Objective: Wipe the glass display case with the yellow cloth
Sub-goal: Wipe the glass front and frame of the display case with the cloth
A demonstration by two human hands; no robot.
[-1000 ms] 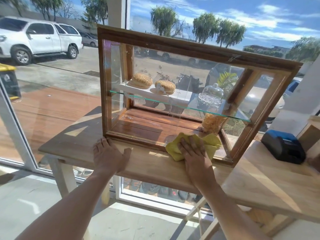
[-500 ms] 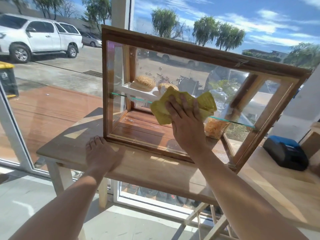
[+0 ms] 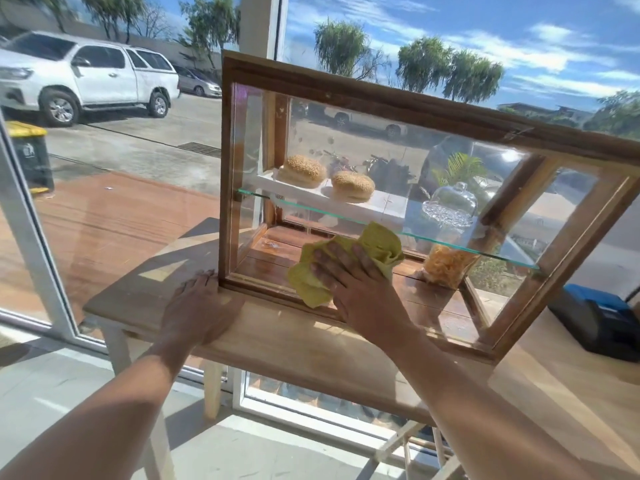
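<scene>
Left hand (image 3: 201,308) — fingers spread flat, holding nothing, palm down on the wooden table (image 3: 277,344) at the display case's (image 3: 398,109) near-left corner. Right hand (image 3: 360,292) — fingers extended, pressing the yellow cloth (image 3: 379,244) against the case's lower front glass. Inside the case, beyond the cloth: two sesame buns (image 3: 304,169) on the glass shelf (image 3: 433,237).

No readable text, labels, brand names or numbers appear anywhere. The dark bin with a yellow lid (image 3: 30,152) outside the window carries a small pale symbol on its front, too blurred to make out.
</scene>
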